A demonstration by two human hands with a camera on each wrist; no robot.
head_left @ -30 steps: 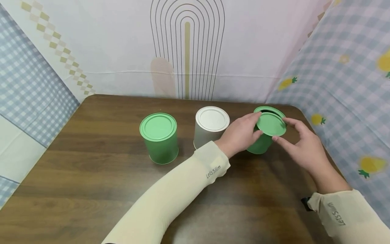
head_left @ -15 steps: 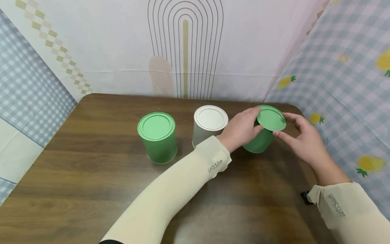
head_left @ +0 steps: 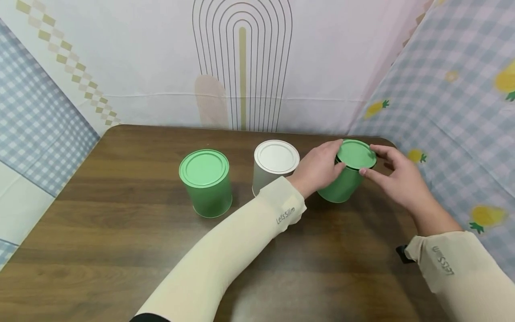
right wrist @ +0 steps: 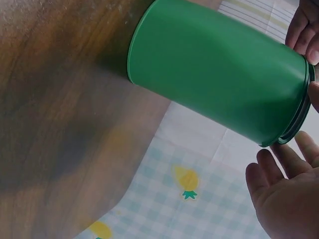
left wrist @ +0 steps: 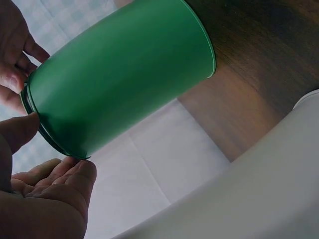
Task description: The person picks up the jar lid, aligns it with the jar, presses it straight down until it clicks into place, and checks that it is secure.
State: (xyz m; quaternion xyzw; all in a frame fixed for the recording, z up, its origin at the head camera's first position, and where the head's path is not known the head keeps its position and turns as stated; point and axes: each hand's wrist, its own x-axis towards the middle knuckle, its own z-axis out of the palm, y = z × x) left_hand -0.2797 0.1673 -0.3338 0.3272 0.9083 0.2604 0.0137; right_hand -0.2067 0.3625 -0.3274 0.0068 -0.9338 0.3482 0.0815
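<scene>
A green metal can [head_left: 339, 188] stands upright at the table's right back. Its round green lid [head_left: 357, 154] lies over the mouth, with a thin dark gap showing along the front edge. My left hand [head_left: 315, 170] pinches the lid's left edge between thumb and fingers. Opposite it, my right hand [head_left: 402, 181] holds the lid's right side, thumb in front and fingers behind. In the right wrist view the lid [right wrist: 303, 117] sits slightly apart from the can's rim. The left wrist view shows fingertips of both hands around the rim end of the can [left wrist: 124, 74].
A white lidded can [head_left: 276, 157] stands just left of my left hand, partly hidden by it. Farther left is another green lidded can [head_left: 206, 188]. The brown wooden table [head_left: 120, 210] meets a patterned cloth [head_left: 450, 129] on the right and a white printed cloth behind.
The lid has moved back over the can's mouth, covering the dark opening seen a second ago. Both hands moved with it, keeping hold. The view has shifted slightly.
</scene>
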